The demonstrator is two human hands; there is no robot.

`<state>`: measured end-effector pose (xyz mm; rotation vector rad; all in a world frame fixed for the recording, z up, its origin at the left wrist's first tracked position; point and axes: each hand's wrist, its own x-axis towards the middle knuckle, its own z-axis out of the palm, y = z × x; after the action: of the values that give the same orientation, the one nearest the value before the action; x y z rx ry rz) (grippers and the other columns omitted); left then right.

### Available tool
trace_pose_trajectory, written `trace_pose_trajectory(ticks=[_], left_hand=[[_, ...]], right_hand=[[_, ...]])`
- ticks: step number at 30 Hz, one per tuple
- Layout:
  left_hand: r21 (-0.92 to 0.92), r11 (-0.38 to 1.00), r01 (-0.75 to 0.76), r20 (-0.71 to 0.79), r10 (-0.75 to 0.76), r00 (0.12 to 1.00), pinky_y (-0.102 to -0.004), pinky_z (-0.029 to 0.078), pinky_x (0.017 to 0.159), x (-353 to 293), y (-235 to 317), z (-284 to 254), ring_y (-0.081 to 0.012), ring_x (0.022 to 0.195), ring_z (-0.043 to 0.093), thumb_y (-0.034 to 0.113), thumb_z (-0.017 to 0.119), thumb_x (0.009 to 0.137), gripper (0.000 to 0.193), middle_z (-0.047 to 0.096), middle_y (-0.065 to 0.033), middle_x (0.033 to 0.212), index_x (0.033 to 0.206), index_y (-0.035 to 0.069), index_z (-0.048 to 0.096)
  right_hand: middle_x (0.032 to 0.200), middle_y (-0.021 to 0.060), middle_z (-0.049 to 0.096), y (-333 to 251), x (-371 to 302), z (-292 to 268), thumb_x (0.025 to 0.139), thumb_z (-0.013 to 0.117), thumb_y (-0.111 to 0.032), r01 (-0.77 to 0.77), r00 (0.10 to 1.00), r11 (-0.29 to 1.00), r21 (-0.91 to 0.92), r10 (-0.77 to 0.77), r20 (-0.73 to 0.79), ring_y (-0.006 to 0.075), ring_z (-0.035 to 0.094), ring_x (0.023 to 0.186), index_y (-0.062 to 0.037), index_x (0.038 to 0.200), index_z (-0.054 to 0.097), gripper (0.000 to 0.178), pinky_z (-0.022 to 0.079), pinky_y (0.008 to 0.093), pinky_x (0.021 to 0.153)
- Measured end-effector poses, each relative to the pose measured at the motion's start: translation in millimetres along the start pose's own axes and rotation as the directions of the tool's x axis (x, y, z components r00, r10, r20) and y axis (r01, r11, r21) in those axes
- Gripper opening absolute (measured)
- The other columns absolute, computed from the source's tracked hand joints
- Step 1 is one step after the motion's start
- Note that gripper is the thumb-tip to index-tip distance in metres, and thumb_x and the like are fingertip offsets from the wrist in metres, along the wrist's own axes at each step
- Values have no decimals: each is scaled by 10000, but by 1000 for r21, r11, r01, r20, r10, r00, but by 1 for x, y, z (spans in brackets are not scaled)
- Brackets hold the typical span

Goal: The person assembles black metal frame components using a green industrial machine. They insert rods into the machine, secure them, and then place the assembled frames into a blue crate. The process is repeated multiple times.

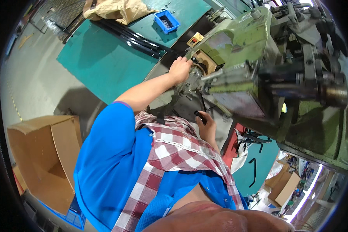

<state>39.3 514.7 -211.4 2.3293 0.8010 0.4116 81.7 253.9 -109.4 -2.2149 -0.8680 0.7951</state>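
Observation:
My left hand (pixel 180 70) reaches out to the near side of the green machine (pixel 243 42). Its fingers curl closed at the edge of a small cardboard box (pixel 207 62) set on the machine, with dark small parts by the fingertips. What they pinch, if anything, is hidden. Lower down, close to my checked apron, my right hand (pixel 208 127) is wrapped round a black tube (pixel 200 117), whose rounded end sticks out past the fingers. The machine's metal working head (pixel 195 79) lies between and above the two hands.
On the green table (pixel 89 58) lie long black tubes (pixel 133 40), a blue bin (pixel 166 21) of small parts and brown paper (pixel 120 9). A yellow switch box (pixel 195 39) sits beside the machine. Bent black bars (pixel 253 172) rest at right; a large carton (pixel 38 154) stands left.

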Motion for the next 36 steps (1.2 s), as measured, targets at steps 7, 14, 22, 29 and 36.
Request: trace_pose_trajectory(ticks=[7, 14, 22, 29, 36], left_hand=[[125, 946, -300, 189, 274, 943, -398, 481, 844, 78, 38, 9, -316, 976, 597, 140, 492, 834, 216, 623, -167, 1006, 958, 51, 644], [223, 932, -286, 521, 134, 843, -381, 535, 799, 103, 44, 54, -273, 957, 662, 114, 500, 853, 266, 670, -149, 1055, 1016, 51, 700], [330, 792, -514, 430, 358, 829, -371, 545, 704, 97, 43, 55, -248, 822, 685, 121, 536, 813, 209, 700, -124, 909, 897, 50, 713], [314, 789, -529, 409, 391, 825, -359, 544, 691, 88, 36, 39, -219, 797, 685, 143, 551, 805, 179, 706, -81, 842, 794, 106, 725], [160, 905, -394, 311, 333, 890, -424, 524, 735, 69, 44, 18, -280, 830, 668, 86, 538, 788, 145, 686, -117, 888, 845, 73, 671]], right_hand=[[943, 166, 649, -7, -48, 7, 782, 679, -96, -32, 997, 990, -138, 22, -74, 302, 655, 893, -60, 1048, 635, 272, 507, 332, 741], [898, 123, 637, -17, -78, 31, 791, 699, -117, -120, 986, 978, -170, 98, -134, 240, 645, 805, -49, 1053, 638, 278, 500, 305, 722], [799, 116, 617, 5, -81, 31, 806, 692, -167, -154, 984, 938, -310, 117, -133, 230, 606, 731, -96, 1072, 636, 281, 475, 332, 654], [825, 100, 642, -7, -54, 20, 799, 689, -139, -76, 997, 989, -128, 75, -14, 215, 624, 751, -51, 1022, 651, 244, 485, 326, 664], [947, 164, 651, -16, -36, 10, 815, 659, -239, 67, 990, 986, -151, -46, 135, 294, 642, 871, -44, 1061, 651, 314, 499, 358, 749]])
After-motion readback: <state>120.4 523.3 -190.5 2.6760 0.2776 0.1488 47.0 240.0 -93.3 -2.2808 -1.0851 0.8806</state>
